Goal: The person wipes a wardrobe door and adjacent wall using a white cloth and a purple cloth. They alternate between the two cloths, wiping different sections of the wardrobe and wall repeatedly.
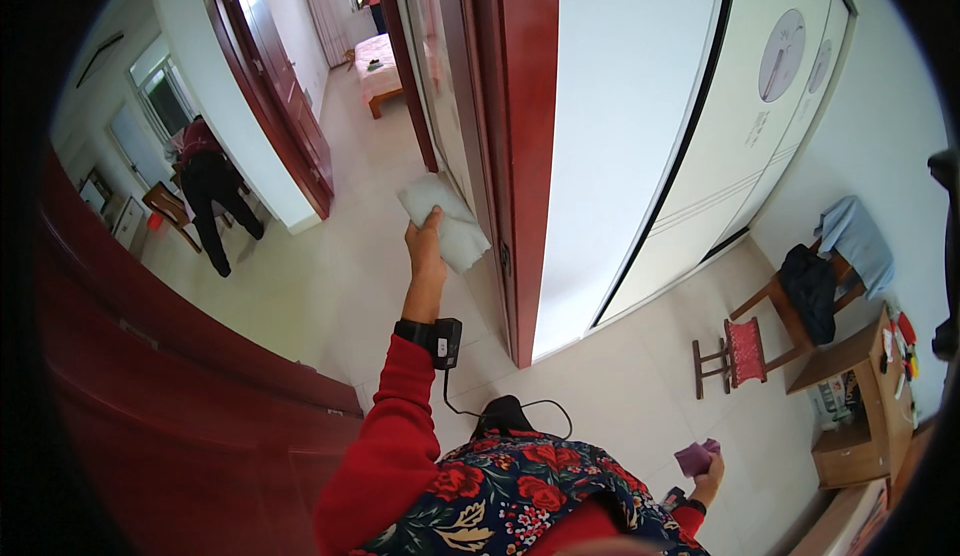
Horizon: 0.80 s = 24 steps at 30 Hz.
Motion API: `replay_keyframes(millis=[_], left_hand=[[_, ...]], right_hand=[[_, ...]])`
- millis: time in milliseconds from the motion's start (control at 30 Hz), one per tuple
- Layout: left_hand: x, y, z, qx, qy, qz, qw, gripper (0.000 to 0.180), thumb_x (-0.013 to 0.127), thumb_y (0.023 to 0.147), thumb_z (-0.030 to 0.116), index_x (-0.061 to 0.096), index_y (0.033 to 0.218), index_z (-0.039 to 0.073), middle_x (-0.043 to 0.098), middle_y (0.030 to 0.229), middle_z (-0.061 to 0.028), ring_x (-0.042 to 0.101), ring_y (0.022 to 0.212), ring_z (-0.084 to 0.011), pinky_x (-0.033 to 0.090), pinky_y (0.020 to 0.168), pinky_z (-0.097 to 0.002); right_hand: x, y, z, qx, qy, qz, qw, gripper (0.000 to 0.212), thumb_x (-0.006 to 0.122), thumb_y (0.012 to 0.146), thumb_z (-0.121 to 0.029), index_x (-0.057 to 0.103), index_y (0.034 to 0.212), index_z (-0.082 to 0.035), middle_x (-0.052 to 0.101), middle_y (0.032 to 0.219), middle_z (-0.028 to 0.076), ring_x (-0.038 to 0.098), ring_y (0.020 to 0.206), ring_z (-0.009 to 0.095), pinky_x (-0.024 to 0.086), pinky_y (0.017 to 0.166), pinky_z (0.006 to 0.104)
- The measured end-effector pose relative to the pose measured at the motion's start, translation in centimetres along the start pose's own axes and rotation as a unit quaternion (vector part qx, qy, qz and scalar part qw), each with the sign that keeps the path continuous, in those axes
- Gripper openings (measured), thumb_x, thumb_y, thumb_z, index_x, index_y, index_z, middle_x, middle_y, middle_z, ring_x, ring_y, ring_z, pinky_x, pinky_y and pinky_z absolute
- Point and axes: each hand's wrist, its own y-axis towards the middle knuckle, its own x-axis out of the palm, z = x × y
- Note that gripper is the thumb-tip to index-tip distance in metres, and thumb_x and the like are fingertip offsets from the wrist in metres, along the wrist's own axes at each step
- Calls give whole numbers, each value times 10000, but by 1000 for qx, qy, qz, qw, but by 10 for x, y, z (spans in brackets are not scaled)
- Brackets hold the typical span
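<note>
My left hand (425, 254) is stretched forward and closed on a folded whitish cloth (458, 240), thumb on top. The cloth is beside the dark red door frame (528, 136); whether it touches the frame I cannot tell. Low on the right, my right hand (709, 483) grips a crumpled purple cloth (692, 459) above the floor. A black device on a strap (446, 342) sits on my left wrist, with a cable running from it.
A dark red door (190, 386) stands at my left. White sliding wardrobe doors (735, 116), a chair with clothes (808, 291), a red folding stool (745, 353) and a wooden desk (860, 386) are at right. One person (208, 176) bends at far left; another (371, 1) stands beyond a bed (378, 76).
</note>
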Motion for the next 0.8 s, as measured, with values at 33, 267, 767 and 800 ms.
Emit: replay_keyframes(millis=[33, 267, 767, 800], left_hand=[[3, 3, -2, -4, 3, 1, 1000, 437, 632, 927, 198, 521, 1296, -10, 597, 1195, -108, 581, 1037, -243, 473, 907, -371], [51, 3, 5, -35, 53, -60, 996, 543, 657, 913, 288, 488, 1342, 2, 568, 1239, -114, 530, 1126, -250, 419, 965, -381], [207, 77, 275, 453, 92, -160, 872, 393, 633, 912, 244, 619, 1228, 11, 679, 1063, -119, 629, 950, -208, 486, 850, -343], [218, 82, 292, 488, 80, -164, 853, 389, 637, 908, 248, 625, 1220, 15, 686, 1032, -124, 641, 913, -214, 500, 821, -348]], right_hand=[[-6, -4, 4, -10, -1, 21, 1000, 269, 544, 764, -60, 593, 1028, -76, 641, 917, 83, 652, 793, 247, 563, 741, 402], [-41, -22, 13, -91, -58, 51, 993, 201, 565, 796, -99, 617, 988, -72, 626, 921, 63, 623, 799, 204, 539, 717, 350], [90, -7, -9, -37, 32, -11, 999, 168, 540, 775, -85, 605, 927, -60, 605, 837, 63, 634, 761, 220, 554, 700, 381], [96, -10, -8, -44, 27, -30, 998, 172, 531, 774, -78, 605, 928, -59, 604, 834, 66, 633, 764, 224, 553, 701, 383]])
